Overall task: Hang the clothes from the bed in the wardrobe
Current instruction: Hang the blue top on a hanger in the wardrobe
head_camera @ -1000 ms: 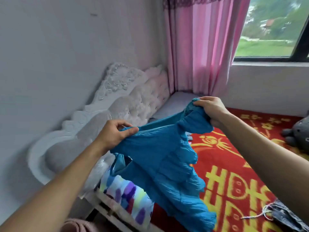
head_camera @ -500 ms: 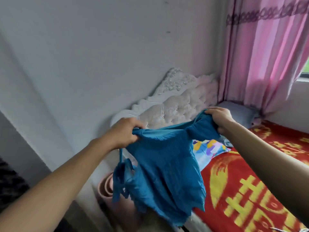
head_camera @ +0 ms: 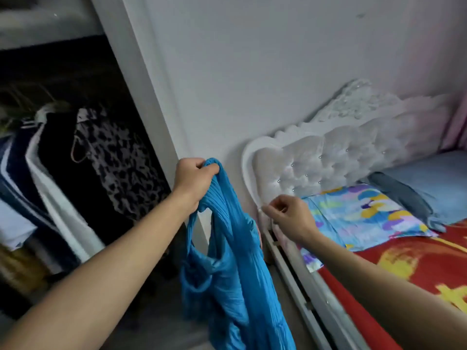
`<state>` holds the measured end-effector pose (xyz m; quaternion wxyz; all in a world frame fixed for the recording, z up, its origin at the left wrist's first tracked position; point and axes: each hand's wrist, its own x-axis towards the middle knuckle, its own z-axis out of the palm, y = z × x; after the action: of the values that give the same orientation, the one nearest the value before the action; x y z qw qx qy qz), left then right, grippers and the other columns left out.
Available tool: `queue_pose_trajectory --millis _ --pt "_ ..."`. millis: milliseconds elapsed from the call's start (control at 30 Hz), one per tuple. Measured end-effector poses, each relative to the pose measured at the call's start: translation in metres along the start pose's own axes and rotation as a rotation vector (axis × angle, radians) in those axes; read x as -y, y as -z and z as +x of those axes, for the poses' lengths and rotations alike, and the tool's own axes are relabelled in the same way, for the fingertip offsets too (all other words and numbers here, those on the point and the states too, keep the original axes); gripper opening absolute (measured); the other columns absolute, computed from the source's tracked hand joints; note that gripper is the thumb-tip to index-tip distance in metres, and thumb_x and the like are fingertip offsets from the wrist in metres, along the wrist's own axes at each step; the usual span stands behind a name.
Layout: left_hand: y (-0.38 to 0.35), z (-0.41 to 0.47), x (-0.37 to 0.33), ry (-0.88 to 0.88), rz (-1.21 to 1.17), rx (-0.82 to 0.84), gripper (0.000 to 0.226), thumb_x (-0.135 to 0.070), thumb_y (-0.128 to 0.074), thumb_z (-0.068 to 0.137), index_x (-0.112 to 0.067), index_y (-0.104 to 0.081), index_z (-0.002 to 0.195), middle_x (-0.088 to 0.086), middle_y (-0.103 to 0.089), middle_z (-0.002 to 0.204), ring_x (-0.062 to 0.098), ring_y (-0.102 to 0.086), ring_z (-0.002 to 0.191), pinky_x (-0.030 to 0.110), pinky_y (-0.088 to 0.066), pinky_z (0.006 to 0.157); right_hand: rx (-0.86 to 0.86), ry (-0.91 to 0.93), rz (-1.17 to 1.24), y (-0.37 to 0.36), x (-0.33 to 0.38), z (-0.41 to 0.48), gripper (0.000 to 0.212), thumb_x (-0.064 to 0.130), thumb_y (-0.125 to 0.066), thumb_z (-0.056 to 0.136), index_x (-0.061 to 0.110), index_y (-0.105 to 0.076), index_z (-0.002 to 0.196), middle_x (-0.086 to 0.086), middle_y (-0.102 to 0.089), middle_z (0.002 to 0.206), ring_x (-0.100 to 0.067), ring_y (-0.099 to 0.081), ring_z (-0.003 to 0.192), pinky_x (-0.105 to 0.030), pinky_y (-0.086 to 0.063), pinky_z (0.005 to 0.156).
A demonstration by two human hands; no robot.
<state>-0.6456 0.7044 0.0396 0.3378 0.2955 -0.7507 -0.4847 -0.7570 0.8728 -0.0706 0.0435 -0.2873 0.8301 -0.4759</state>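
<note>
Blue pleated garment [head_camera: 235, 261] hangs from the left hand [head_camera: 193, 179], whose fingers are clenched around its bunched top, between the open wardrobe [head_camera: 75, 173] and the bed [head_camera: 379, 261]. Right hand [head_camera: 290, 218] holds nothing, loosely curled with thumb and forefinger pinched together, just beside the garment and in front of the tufted white headboard [head_camera: 328, 160].

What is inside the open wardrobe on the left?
Inside the wardrobe hang several garments: a leopard-print garment nearest the opening, then dark and white ones. Its rail and floor are too dark to make out.
</note>
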Motion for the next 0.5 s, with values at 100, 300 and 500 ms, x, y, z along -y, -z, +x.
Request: queue_pose_trajectory --millis 100,300,500 --pt "0.038 -0.012 0.016 0.037 0.045 -0.054 0.039 -0.009 -0.067 0.079 -0.012 -0.036 0.055 0.008 -0.035 0.057 0.020 -0.043 0.053 0.032 -0.030 0.052 0.261 0.105 0.011 -0.053 0.037 -0.045 0.060 0.083 -0.059 0.064 0.025 -0.062 0.078 0.020 -0.067 0.084 -0.002 -0.061 0.079 -0.034 -0.051 0.073" --pt "0.141 -0.016 0.044 0.006 0.265 -0.231 0.045 -0.009 -0.061 0.081 -0.017 -0.023 0.057 0.002 -0.023 0.054 0.017 -0.029 0.047 0.026 -0.021 0.047 0.669 0.063 -0.290 -0.127 0.070 -0.057 0.032 0.028 -0.073 0.072 0.012 -0.065 0.100 -0.006 -0.066 0.092 -0.026 -0.067 0.089 -0.036 -0.055 0.075" --pt "0.277 -0.014 0.088 0.070 0.199 -0.247 0.037 -0.011 -0.061 0.076 -0.017 -0.031 0.054 0.006 -0.050 0.072 0.027 -0.055 0.062 0.029 -0.037 0.057 0.491 -0.185 0.231 -0.149 0.124 -0.004 0.015 0.002 -0.055 0.083 0.005 -0.068 0.077 -0.015 -0.056 0.074 -0.026 -0.053 0.067 -0.031 -0.045 0.057"
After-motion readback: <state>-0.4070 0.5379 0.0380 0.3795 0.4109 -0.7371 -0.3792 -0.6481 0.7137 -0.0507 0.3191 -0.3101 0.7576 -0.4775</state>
